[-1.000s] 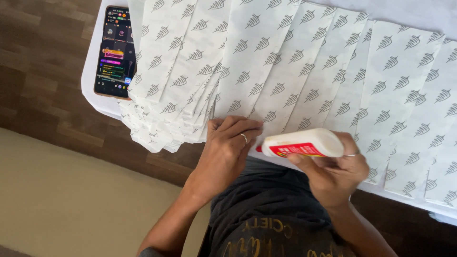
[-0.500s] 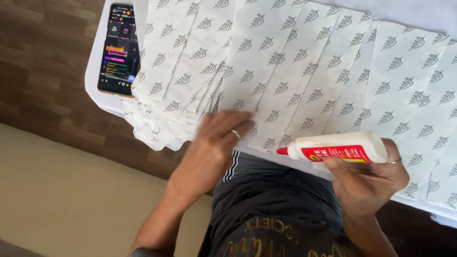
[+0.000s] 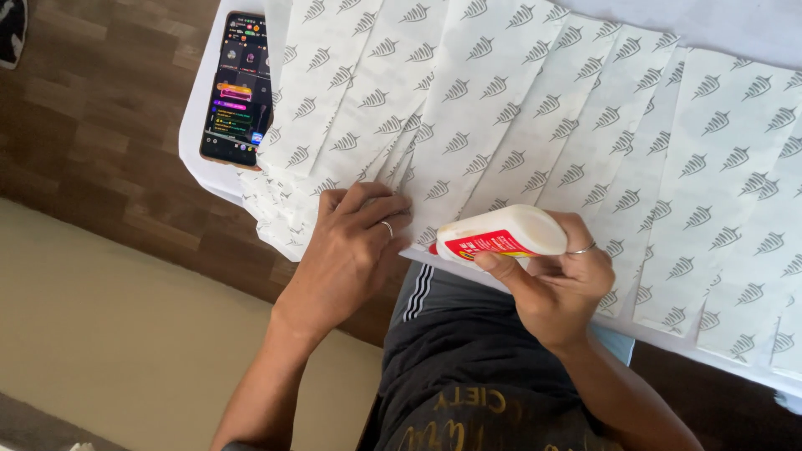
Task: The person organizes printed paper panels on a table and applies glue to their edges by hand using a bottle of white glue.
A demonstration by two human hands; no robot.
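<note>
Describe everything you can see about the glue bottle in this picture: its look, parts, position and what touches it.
The glue bottle is a white, squeezable-looking plastic bottle with a red label and a small red tip at its nozzle end. It lies nearly level, tip pointing toward the left hand, just over the near edge of the patterned paper sheets. The right hand grips it, thumb underneath, fingers wrapped over the back end. Whether the tip touches the paper cannot be told.

Swung back left along the near edge of the white leaf-printed paper sheets (image 3: 535,125): white plastic glue bottle with red label (image 3: 499,234), gripped by right hand (image 3: 555,288), red tip now just beside left hand (image 3: 351,250). Half a second earlier, further right.
</note>
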